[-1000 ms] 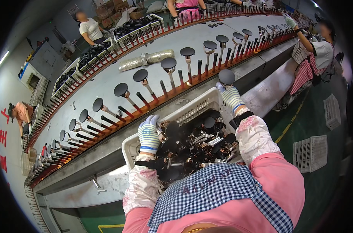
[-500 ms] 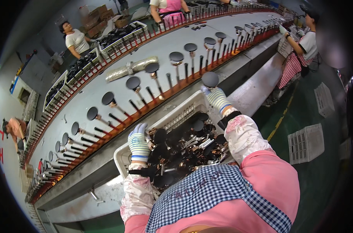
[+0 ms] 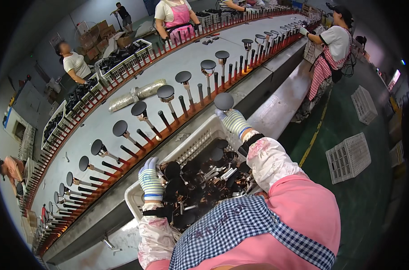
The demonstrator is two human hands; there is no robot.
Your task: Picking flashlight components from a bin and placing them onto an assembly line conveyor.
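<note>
1. The right hand (image 3: pixel 233 120), in a striped glove, pinches a dark round disc part (image 3: pixel 223 101) by its lower edge and holds it up over the far rim of the white crate (image 3: pixel 193 146), near the row of red pegs (image 3: pixel 179 105). The grip looks shallow, so the disc could slip and fall back into the crate or onto the counter (image 3: pixel 123 117).
2. The left hand (image 3: pixel 150 182) rests at the crate's near-left rim, fingers curled down on the heap of dark parts (image 3: pixel 200 180); whether it pinches one I cannot tell. The parts lie tangled, stems crossing, so lifting one may drag neighbours out over the rim.
3. The pegs stand close together, and discs already mounted (image 3: pixel 166 92) sit just beside the free ones. A tilted approach could knock a seated disc askew.
4. The loose floral sleeve (image 3: pixel 269 157) hangs over the crate's contents and could snag a stem.
5. Another person (image 3: pixel 328 49) works farther along the same counter, well apart, so a clash there seems unlikely.
</note>
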